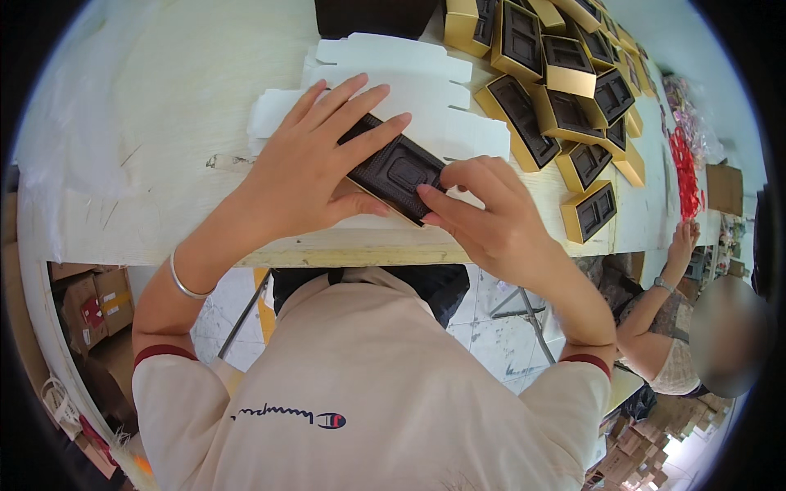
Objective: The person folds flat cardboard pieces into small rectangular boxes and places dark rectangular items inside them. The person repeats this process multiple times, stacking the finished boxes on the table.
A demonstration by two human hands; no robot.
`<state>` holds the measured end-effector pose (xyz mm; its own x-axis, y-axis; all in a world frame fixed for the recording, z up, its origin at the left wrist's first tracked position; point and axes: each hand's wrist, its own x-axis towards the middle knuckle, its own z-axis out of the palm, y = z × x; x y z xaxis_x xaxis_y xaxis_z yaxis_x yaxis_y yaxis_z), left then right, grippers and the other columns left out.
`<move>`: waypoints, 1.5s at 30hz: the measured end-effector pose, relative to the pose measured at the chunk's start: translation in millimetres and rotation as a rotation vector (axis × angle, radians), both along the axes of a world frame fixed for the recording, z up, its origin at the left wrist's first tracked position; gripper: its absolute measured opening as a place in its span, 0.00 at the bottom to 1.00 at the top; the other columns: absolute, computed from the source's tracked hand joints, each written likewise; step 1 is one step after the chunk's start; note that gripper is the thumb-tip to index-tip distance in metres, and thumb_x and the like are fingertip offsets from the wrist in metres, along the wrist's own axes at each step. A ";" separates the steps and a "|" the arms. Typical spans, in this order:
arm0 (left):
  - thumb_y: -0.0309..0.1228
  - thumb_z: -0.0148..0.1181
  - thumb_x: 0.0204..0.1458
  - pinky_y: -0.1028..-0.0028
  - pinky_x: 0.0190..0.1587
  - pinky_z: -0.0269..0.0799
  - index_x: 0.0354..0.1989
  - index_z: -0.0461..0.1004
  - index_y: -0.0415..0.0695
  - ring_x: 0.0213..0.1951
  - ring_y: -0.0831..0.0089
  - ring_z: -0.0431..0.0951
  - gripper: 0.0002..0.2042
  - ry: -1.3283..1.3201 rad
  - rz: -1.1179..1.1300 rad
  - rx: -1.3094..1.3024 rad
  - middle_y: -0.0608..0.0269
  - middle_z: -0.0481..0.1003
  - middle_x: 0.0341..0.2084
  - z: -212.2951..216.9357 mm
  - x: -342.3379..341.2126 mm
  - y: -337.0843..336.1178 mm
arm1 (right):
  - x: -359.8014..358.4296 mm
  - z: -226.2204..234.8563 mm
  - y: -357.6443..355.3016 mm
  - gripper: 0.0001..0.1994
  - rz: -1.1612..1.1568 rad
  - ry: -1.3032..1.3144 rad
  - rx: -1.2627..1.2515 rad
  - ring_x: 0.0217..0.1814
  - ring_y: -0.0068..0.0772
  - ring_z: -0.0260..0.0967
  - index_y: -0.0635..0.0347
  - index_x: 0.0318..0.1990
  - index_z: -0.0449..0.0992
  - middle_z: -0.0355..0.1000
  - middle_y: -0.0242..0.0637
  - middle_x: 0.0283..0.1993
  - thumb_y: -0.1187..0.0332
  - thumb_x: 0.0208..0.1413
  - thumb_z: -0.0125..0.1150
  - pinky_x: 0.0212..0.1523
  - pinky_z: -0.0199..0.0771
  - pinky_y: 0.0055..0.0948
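A small box with a dark brown moulded insert (407, 173) lies slanted on the table in front of me. A thin gold edge shows along its near side. My left hand (315, 159) reaches over its left end, fingers spread on the far side and thumb along the near side, holding it. At the right end, my right hand (483, 204) has its fingers bent and thumb drawn in, gripping the insert's corner and box edge. Under and behind the box lie flat white die-cut card blanks (385, 78). My left palm hides part of the box.
Many gold boxes with dark inserts (565, 110) are heaped at the far right. A dark brown block-shaped thing (372, 18) stands at the back. Beyond the heap, red ribbons (686, 172) lie near another person's hand (684, 239). Cardboard cartons (98, 307) sit below the table at left.
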<state>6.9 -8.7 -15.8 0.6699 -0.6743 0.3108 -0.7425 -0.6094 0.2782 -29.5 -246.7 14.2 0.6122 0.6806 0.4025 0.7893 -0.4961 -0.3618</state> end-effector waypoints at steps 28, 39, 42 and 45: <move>0.35 0.69 0.40 0.48 0.67 0.44 0.66 0.57 0.50 0.65 0.51 0.54 0.41 0.170 0.034 0.113 0.55 0.52 0.66 3.2 -12.1 14.6 | -33.6 -45.9 15.4 0.34 -0.350 -0.001 -0.012 0.65 0.57 0.56 0.54 0.59 0.68 0.56 0.58 0.62 0.60 0.41 0.70 0.65 0.50 0.53; 0.42 0.69 0.43 0.51 0.65 0.50 0.54 0.71 0.44 0.60 0.54 0.62 0.29 0.148 0.055 -0.209 0.55 0.66 0.55 16.7 -25.8 41.8 | 62.4 55.4 -83.0 0.18 -0.527 -0.351 0.052 0.47 0.40 0.69 0.54 0.51 0.77 0.70 0.44 0.51 0.68 0.51 0.64 0.55 0.67 0.35; 0.43 0.70 0.40 0.57 0.65 0.51 0.51 0.73 0.45 0.60 0.55 0.63 0.28 0.146 0.039 -0.143 0.56 0.67 0.55 12.6 -33.2 44.2 | 140.2 96.3 -168.1 0.21 -0.675 -0.455 -0.027 0.56 0.39 0.66 0.55 0.54 0.74 0.70 0.42 0.53 0.57 0.55 0.62 0.57 0.64 0.34; 0.42 0.71 0.38 0.57 0.63 0.54 0.50 0.73 0.45 0.58 0.55 0.64 0.29 0.222 0.033 -0.158 0.56 0.67 0.55 15.5 -38.4 45.3 | 218.1 115.5 -262.9 0.26 -0.899 -0.537 -0.197 0.62 0.42 0.63 0.53 0.59 0.70 0.67 0.44 0.59 0.51 0.57 0.59 0.61 0.61 0.36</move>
